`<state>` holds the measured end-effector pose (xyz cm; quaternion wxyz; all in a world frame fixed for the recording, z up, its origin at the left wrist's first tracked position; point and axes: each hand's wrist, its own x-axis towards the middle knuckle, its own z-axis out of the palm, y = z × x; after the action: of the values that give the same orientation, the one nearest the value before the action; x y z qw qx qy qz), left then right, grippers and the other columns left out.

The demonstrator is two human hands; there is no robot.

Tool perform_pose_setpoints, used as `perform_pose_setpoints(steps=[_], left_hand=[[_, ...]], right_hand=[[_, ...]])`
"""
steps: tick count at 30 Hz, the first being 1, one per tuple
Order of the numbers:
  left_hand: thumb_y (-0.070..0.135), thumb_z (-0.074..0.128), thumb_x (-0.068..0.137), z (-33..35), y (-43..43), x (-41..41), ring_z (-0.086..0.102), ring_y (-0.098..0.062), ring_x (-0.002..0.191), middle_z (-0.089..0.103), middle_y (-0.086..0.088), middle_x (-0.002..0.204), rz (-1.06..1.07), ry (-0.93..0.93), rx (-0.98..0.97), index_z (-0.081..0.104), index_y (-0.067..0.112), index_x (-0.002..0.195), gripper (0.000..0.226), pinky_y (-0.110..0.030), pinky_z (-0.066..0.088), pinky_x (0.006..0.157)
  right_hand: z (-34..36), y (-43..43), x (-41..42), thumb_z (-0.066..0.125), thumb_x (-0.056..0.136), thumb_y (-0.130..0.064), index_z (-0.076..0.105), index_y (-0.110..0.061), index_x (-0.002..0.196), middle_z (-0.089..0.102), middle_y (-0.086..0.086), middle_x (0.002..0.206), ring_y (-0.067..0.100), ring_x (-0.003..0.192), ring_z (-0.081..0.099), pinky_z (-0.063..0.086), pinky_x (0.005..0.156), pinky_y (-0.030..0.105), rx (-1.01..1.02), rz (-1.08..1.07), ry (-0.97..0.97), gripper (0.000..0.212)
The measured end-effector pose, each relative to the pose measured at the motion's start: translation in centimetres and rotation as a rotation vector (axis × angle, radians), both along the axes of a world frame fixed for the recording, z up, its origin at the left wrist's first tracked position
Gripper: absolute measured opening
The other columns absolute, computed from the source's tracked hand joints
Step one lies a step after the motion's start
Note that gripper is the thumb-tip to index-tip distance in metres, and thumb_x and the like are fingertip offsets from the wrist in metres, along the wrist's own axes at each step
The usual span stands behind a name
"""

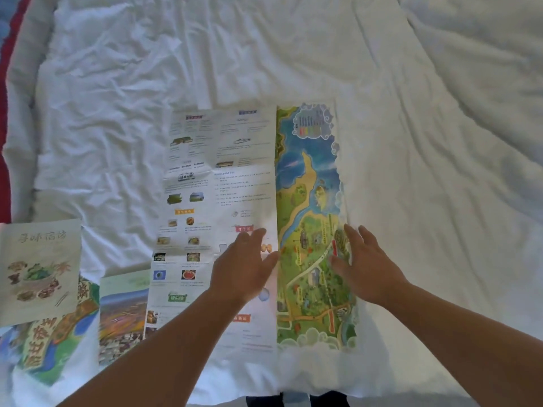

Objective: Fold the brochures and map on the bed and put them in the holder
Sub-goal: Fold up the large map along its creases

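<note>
A large map [308, 201] lies partly folded on the white bed, its text-and-photo back side [217, 183] turned over the left part and a green-and-blue illustrated strip showing at the right. My left hand [244, 265] lies flat with straight fingers on the folded-over panel next to the fold edge. My right hand [364, 265] rests with spread fingers on the illustrated strip's right edge. At the lower left lie a pale food brochure [38, 268], a colourful illustrated sheet [50, 342] beneath it, and a landscape-photo brochure [123, 315]. No holder is in view.
Wrinkled white bedding [264, 54] covers the whole view. A red strip [4, 113] runs along the far left edge. The bed's near edge is at the bottom, with dark floor [293, 400] below it.
</note>
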<state>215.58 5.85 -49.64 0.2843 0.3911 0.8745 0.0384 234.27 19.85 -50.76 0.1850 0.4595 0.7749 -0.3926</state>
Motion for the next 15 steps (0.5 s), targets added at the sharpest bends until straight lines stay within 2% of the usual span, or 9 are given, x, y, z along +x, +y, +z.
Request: perform_pose_setpoints(steps=[4, 7, 9, 10, 12, 14, 15], left_hand=[[0.047, 0.049, 0.094, -2.1, -2.1, 0.8, 0.029, -0.023, 0.136, 0.028, -0.002, 0.149, -0.113, 0.025, -0.122, 0.023, 0.034, 0.145, 0.059, -0.043, 0.042, 0.098], [0.055, 0.05, 0.091, -3.3, -3.8, 1.0, 0.003, -0.028, 0.148, 0.003, -0.001, 0.161, -0.141, 0.042, -0.178, 0.008, 0.039, 0.15, 0.074, -0.053, 0.029, 0.111], [0.062, 0.042, 0.092, -4.1, -4.7, 1.1, -0.009, -0.029, 0.149, -0.011, 0.0, 0.162, -0.143, 0.043, -0.21, 0.0, 0.04, 0.151, 0.077, -0.059, 0.022, 0.112], [0.065, 0.037, 0.092, -4.4, -5.1, 1.2, -0.013, -0.029, 0.149, -0.016, 0.0, 0.161, -0.136, 0.032, -0.222, -0.003, 0.04, 0.152, 0.076, -0.06, 0.021, 0.112], [0.067, 0.03, 0.093, -4.9, -5.7, 1.3, -0.017, -0.029, 0.148, -0.022, -0.001, 0.161, -0.135, 0.011, -0.235, -0.008, 0.04, 0.152, 0.074, -0.062, 0.021, 0.113], [0.067, 0.028, 0.093, -5.1, -5.9, 1.2, -0.018, -0.029, 0.148, -0.023, -0.001, 0.16, -0.142, 0.002, -0.233, -0.008, 0.04, 0.152, 0.074, -0.063, 0.021, 0.113], [0.067, 0.028, 0.093, -5.2, -5.9, 1.2, -0.018, -0.029, 0.148, -0.024, -0.001, 0.16, -0.142, -0.005, -0.232, -0.008, 0.04, 0.152, 0.074, -0.063, 0.021, 0.113]], right_hand=[[-0.7, -0.3, -0.8, 0.048, 0.096, -0.049, 0.009, -0.025, 0.156, 0.009, 0.005, 0.164, 0.022, 0.15, 0.015, 0.022, 0.116, 0.04, -0.045, -0.061, 0.001, 0.076], [-1.1, -0.7, -1.6, 0.052, 0.094, -0.049, 0.017, -0.024, 0.155, 0.027, 0.005, 0.156, 0.024, 0.143, 0.03, 0.03, 0.111, 0.04, -0.045, -0.148, 0.012, 0.074], [-1.3, -0.9, -2.2, 0.054, 0.092, -0.049, 0.025, -0.026, 0.152, 0.037, 0.007, 0.15, 0.026, 0.136, 0.04, 0.035, 0.107, 0.042, -0.047, -0.231, 0.014, 0.07], [-1.4, -0.9, -2.4, 0.055, 0.091, -0.048, 0.032, -0.027, 0.148, 0.044, 0.007, 0.143, 0.027, 0.129, 0.047, 0.039, 0.104, 0.043, -0.044, -0.272, 0.023, 0.065], [-1.5, -0.8, -2.9, 0.056, 0.089, -0.046, 0.043, -0.026, 0.134, 0.057, 0.003, 0.117, 0.023, 0.102, 0.06, 0.047, 0.087, 0.04, -0.029, -0.351, 0.064, 0.051], [-1.6, -0.9, -3.3, 0.058, 0.09, -0.043, 0.047, -0.021, 0.129, 0.049, -0.006, 0.094, 0.01, 0.079, 0.056, 0.043, 0.071, 0.033, -0.013, -0.414, 0.093, 0.046], [-1.7, -0.8, -3.5, 0.057, 0.091, -0.042, 0.045, -0.019, 0.133, 0.046, -0.006, 0.094, 0.011, 0.078, 0.056, 0.043, 0.07, 0.033, -0.017, -0.437, 0.093, 0.049]])
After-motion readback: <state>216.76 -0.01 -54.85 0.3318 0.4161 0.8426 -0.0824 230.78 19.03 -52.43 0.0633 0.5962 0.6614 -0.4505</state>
